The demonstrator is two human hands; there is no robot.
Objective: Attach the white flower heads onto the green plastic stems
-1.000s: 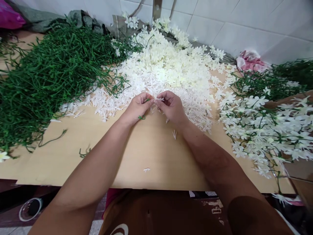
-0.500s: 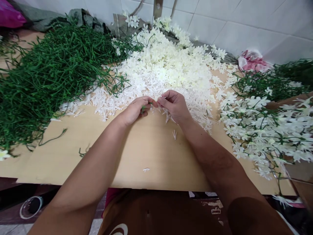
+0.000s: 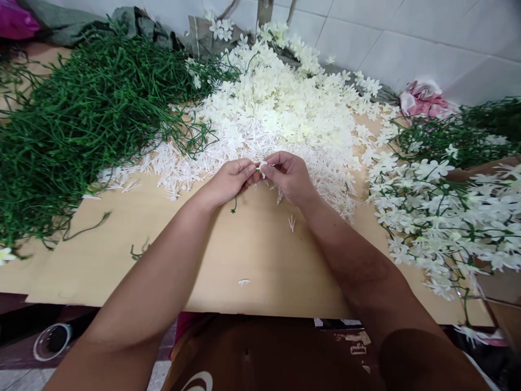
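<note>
My left hand [image 3: 236,179] is closed on a green plastic stem [image 3: 234,205], whose lower end hangs out below the fingers. Its other end points toward a small white artificial flower [image 3: 264,169], pinched between the thumb and forefinger of my right hand [image 3: 288,172]. Stem tip and flower meet between the two hands; whether they are joined I cannot tell. Just beyond the hands lies a spread of thin white stamen pieces [image 3: 240,142], and behind it a heap of cream-white flower heads [image 3: 285,100].
A large pile of green stems [image 3: 97,103] covers the left side. Assembled white flowers on stems [image 3: 443,212] lie at the right. One loose stamen piece [image 3: 292,223] rests on the cardboard [image 3: 260,250]. A tiled wall [image 3: 423,43] stands behind.
My left fingers have closed into a pinch on the stem, and its lower end now hangs into view. A white flower now shows at my right fingertips.
</note>
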